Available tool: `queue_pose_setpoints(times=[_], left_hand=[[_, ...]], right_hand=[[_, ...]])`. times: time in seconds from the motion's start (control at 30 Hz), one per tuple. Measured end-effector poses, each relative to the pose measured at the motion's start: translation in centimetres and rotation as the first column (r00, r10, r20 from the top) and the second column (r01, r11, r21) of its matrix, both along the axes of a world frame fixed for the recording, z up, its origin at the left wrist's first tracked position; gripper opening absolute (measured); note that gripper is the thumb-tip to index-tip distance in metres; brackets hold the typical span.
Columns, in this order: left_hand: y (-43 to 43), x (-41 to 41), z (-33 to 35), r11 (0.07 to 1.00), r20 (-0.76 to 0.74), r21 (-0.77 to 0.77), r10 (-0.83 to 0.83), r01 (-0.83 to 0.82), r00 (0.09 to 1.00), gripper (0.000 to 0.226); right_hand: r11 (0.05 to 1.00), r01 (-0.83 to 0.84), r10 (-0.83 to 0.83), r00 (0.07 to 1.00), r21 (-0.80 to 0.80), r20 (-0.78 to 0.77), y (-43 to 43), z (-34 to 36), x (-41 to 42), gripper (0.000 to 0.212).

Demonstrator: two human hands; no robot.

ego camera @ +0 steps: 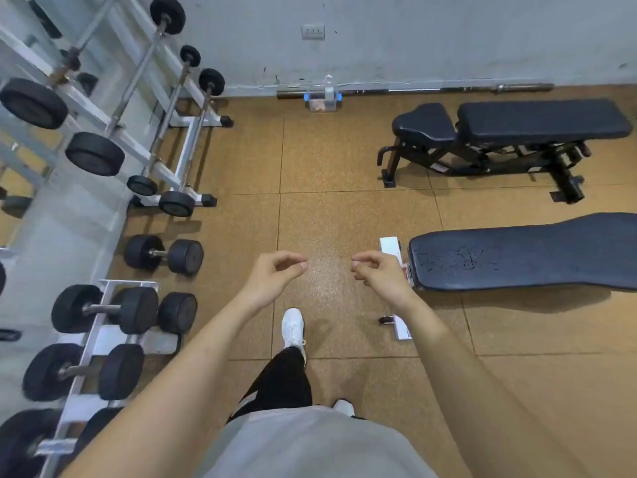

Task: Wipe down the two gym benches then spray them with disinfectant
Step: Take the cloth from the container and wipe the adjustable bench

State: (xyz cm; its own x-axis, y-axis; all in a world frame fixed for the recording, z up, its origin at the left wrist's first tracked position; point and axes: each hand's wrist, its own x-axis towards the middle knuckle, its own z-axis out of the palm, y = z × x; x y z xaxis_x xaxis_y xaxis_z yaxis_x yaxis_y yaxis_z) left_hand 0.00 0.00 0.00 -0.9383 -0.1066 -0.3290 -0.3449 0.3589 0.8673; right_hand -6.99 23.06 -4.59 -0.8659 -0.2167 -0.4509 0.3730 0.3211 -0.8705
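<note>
The floor across the middle of the frame is speckled orange-brown, cut into big squares by thin dark seams, and at the right my two benches are black, the lower one with worn pale marks on its pad. At the left the weights are black on a silver-white rack. At the bottom, my shoe is white, my trousers black and my shirt grey, and the wall along the top is pale grey.

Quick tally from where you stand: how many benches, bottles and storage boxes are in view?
Benches: 2, the far bench and the near bench
Bottles: 1, the clear bottle by the wall
Boxes: 1, the clear box
Total: 4
</note>
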Motion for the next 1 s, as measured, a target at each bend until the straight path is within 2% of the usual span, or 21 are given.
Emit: queue_pose_setpoints(times=[0.37,0.57,0.7,0.83,1.0], left_hand=[[-9.9,-14.1,-6.7,0.973,0.184,0.132,0.163,-0.189,0.969,0.014],[-14.4,-25.4,-7.3,0.99,0.243,0.07,0.099,-0.119,0.965,0.012],[-15.8,-35.1,-7.8,0.994,0.266,0.049,0.077,-0.094,0.961,0.013],[-16.7,-46.6,-8.9,0.999,0.276,0.012,0.037,-0.042,0.961,0.013],[-17.3,-62.3,-8.7,1.0,0.303,-0.021,0.003,0.004,0.953,0.011]], right_hand=[[0.946,-0.202,0.153,0.968,0.253,0.201,-8.5,-4.6,-15.8,0.018],[0.927,-0.255,0.206,0.959,0.274,0.195,-13.7,-4.9,-26.4,0.019],[0.941,-0.239,0.192,0.96,0.239,0.205,-16.0,-5.6,-34.2,0.017],[0.955,-0.217,0.179,0.966,0.204,0.188,-17.1,-7.2,-44.0,0.006],[0.962,-0.191,0.156,0.97,0.194,0.184,-17.4,-8.5,-58.8,0.012]])
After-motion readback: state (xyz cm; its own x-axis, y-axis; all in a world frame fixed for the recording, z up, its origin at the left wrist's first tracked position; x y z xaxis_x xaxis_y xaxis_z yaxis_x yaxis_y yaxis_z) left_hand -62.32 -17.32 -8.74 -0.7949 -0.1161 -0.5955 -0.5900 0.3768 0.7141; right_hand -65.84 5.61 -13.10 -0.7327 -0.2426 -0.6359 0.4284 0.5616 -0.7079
